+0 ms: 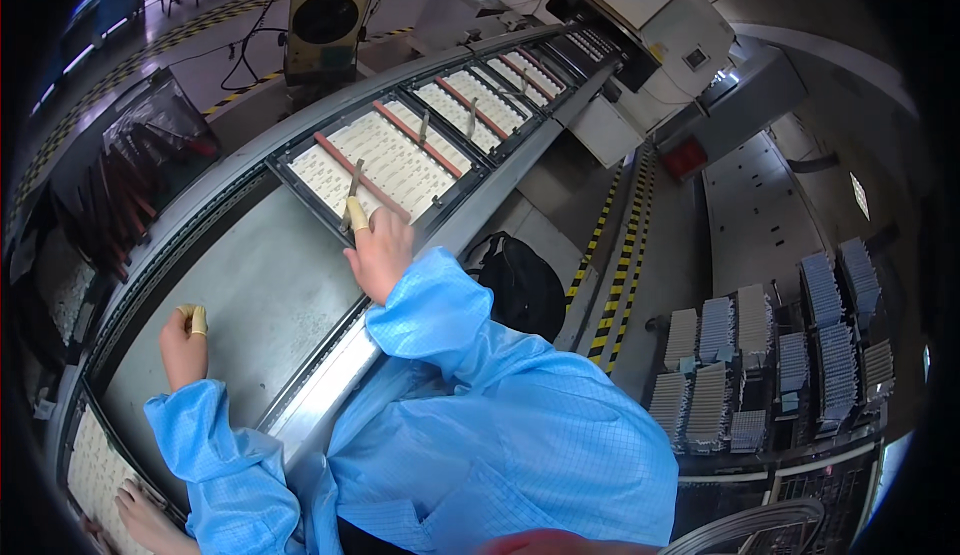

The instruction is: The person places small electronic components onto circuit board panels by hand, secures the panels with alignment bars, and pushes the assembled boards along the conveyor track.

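My right hand (383,252) is at the near left corner of a dark-framed tray (320,218) on the rail line. A pale yellow finger cot covers its index finger, which reaches out against the lower end of a thin metal strip (354,183); the thumb stays apart from it. Pale rows of small parts fill this tray, with two reddish-brown bars (412,138) laid across. Over the bare grey metal surface (270,295), my left hand (185,347) is raised with fingers curled in. It also wears a finger cot, and nothing shows in its grasp.
More filled trays (470,110) run up the line toward a machine (620,15). At the lower left, another person's hand (148,523) rests by a pale filled tray (95,460). Reddish-brown strips (120,195) lie in a bin at left. Racks of stacked parts (735,325) stand at right.
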A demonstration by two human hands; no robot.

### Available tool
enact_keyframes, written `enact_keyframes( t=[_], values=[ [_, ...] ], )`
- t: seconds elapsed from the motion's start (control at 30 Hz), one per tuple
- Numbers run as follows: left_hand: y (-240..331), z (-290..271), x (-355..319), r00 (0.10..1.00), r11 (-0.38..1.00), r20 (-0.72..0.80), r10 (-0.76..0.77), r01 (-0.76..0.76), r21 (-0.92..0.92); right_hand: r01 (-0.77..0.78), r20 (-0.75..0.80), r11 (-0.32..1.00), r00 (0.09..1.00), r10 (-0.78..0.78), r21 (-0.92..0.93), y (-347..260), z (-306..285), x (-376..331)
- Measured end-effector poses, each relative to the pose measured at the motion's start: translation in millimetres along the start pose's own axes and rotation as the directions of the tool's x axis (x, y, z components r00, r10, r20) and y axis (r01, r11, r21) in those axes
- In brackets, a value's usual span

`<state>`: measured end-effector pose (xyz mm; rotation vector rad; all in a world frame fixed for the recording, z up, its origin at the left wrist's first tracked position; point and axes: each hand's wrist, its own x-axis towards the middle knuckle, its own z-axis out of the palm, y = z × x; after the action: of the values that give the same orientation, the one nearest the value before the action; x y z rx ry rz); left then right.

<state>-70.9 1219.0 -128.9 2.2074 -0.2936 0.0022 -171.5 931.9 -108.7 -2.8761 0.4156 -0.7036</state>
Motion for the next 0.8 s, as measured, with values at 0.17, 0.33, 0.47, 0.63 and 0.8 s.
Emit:
enact_keyframes(
  t=[0.17,0.33,0.47,0.63,0.8],
  values=[
    [-12.3,-2.0,3.5,1.000,1.000,0.020,0.002,-0.002,-0.011,-0.066,-0.019,0.994,0.998,0.064,-0.090,14.3,11.9,6.6],
    [-68.1,-2.8,0.6,0.999,0.998,-0.016,0.036,-0.037,-0.046,-0.178,-0.017,0.956,0.984,0.179,-0.233,23.3,43.6,7.6],
    [-91.2,-52.0,-23.7,0.998,0.998,0.012,0.058,-0.058,-0.008,-0.287,-0.050,0.914,0.957,0.285,-0.286,-8.5,41.8,-6.3],
    [-105.0,-116.8,-65.0,0.981,0.967,-0.026,0.194,-0.187,0.176,-0.409,-0.110,0.814,0.909,0.401,-0.412,-38.0,48.1,-5.1],
    [-103.6,-128.0,-92.5,0.966,0.936,0.044,0.256,-0.259,0.239,-0.462,-0.104,0.614,0.844,0.526,-0.641,-43.5,33.1,3.5]
  ],
)
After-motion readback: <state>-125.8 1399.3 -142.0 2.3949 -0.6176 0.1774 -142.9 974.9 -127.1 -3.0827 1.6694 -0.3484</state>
